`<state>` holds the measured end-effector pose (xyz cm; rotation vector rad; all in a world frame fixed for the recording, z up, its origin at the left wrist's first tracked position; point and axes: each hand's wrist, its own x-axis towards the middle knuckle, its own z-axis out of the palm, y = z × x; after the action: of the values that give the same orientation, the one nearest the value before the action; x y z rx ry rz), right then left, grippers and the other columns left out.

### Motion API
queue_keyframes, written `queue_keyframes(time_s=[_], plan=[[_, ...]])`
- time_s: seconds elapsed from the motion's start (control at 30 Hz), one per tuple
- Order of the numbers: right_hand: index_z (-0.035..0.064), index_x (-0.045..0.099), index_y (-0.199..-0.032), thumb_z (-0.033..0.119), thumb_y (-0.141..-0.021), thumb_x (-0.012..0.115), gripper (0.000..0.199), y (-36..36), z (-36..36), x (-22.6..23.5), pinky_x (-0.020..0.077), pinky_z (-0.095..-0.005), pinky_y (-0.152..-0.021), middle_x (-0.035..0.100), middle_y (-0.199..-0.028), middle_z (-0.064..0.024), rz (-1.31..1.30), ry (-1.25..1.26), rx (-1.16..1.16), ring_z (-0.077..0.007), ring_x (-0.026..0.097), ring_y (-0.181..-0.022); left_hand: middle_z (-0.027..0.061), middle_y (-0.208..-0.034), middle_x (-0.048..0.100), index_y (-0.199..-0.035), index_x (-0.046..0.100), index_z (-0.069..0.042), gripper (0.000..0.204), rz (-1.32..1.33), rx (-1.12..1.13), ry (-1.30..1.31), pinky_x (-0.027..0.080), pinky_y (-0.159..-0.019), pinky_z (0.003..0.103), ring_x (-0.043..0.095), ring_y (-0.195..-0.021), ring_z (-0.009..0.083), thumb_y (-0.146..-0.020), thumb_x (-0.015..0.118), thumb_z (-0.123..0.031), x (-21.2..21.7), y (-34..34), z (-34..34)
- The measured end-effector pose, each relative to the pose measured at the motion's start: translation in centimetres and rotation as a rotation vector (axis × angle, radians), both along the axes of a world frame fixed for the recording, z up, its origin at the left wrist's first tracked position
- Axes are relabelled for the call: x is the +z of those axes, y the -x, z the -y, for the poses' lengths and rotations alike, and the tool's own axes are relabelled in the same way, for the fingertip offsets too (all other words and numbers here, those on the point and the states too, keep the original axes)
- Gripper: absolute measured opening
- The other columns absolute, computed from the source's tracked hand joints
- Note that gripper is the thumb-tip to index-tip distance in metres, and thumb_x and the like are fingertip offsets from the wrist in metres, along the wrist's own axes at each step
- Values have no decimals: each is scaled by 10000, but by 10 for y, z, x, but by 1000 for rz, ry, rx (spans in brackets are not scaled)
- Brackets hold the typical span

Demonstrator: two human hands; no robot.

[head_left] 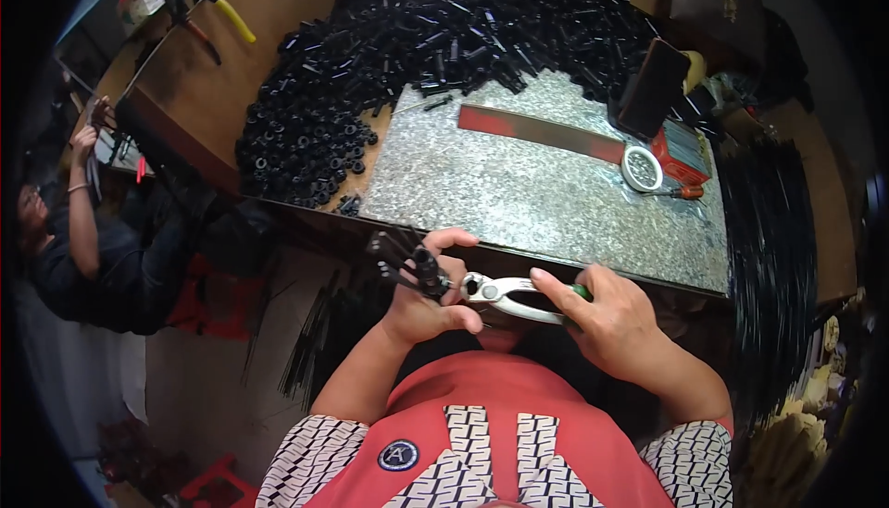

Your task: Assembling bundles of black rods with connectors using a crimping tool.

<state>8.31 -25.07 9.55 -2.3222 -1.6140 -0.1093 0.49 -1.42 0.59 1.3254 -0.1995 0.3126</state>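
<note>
Over my lap, just short of the table's near edge, my left hand (428,304) is closed round a cluster of black rods (407,265) joined at a dark hub. The rods fan out to the left. My right hand (611,318) grips metal pliers (514,300), with a bit of green handle showing by the thumb. The pliers' jaws lie right beside my left fingertips and the hub. Whether they bite on anything there is too small to tell.
A big heap of black tubular pieces (435,36) covers the back and left of the table. A flat metal bar (537,133), a white cup (641,168), a red box (682,156) and a phone (651,89) are on the speckled tabletop (556,212). Long black rods (769,258) hang at right. Another person (102,239) sits left.
</note>
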Motion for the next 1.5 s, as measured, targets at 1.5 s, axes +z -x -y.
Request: queue_keyframes(time_s=[1.5], plan=[[137,497,-1350,133,-773,645,597,17,-10,8,381,-306,-463,401,-704,-48,121,56,-49,-171,461,-578,-52,-711,526,-869,562,-53,213,-155,4,-100,353,-542,173,446,-625,1,-758,743,-71,8,1,-2]])
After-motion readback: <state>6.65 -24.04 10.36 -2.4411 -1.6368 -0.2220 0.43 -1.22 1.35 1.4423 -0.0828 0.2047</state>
